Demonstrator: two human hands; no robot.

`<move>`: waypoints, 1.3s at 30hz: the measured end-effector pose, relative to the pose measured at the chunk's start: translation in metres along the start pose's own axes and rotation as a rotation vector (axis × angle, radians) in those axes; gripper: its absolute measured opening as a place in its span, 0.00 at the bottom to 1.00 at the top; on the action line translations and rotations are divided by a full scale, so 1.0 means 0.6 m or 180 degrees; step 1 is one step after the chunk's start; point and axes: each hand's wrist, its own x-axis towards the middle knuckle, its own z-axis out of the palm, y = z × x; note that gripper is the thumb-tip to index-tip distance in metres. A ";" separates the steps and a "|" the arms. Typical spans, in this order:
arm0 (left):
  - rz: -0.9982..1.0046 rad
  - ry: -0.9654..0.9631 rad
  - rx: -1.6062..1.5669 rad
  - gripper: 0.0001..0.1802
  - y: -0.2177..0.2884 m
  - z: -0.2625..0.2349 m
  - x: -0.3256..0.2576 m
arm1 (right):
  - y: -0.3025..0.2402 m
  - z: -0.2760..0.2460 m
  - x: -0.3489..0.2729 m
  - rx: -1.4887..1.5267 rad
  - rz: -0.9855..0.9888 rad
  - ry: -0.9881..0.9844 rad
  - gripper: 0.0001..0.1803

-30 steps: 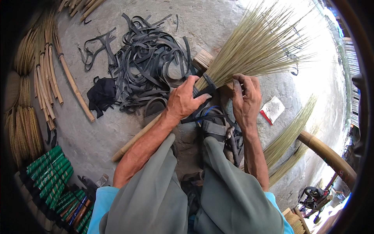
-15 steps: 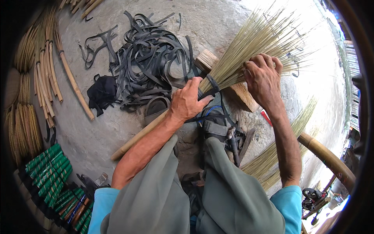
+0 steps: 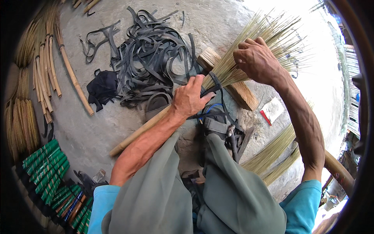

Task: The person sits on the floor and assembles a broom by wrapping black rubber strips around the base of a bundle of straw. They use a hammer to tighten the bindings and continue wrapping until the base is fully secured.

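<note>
Head view: broom (image 3: 226, 68) runs diagonally through the left hand (image 3: 189, 95), handle (image 3: 134, 137) trailing below-left, bristles (image 3: 270, 33) fanning up-right past the right hand (image 3: 258, 60). Pile of black straps (image 3: 150, 54) sits left of the left hand, probably for easy reach. Wood block (image 3: 243, 96) crosses beneath the bristles between both hands, likely a prop; contact can't be confirmed. Left hand is wrapped round the broom beside the band, apparently to steady it. Right hand is curled over the bristles, perhaps controlling their spread; can't tell if it's pinching any. Black band (image 3: 215, 81), right of the left hand, presumably keeps bristles bundled. Handle-to-bristle joint hidden under left hand; far bristle tips wash out in glare.
</note>
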 end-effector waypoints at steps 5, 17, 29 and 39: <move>-0.0140 -0.0129 -0.0472 0.38 0.001 -0.018 0.012 | 0.000 0.023 -0.010 0.0146 0.0450 0.0624 0.08; -0.0617 -0.0300 -0.1083 0.34 0.005 -0.067 0.025 | -0.199 0.208 -0.181 0.1239 0.2447 0.1642 0.29; -0.0640 -0.0461 -0.0965 0.35 0.002 -0.049 -0.018 | -0.107 0.305 -0.224 0.1313 0.2284 0.1094 0.41; -0.0662 -0.0385 -0.0553 0.39 0.002 -0.049 -0.025 | -0.254 0.255 -0.141 0.2478 0.1970 0.1748 0.27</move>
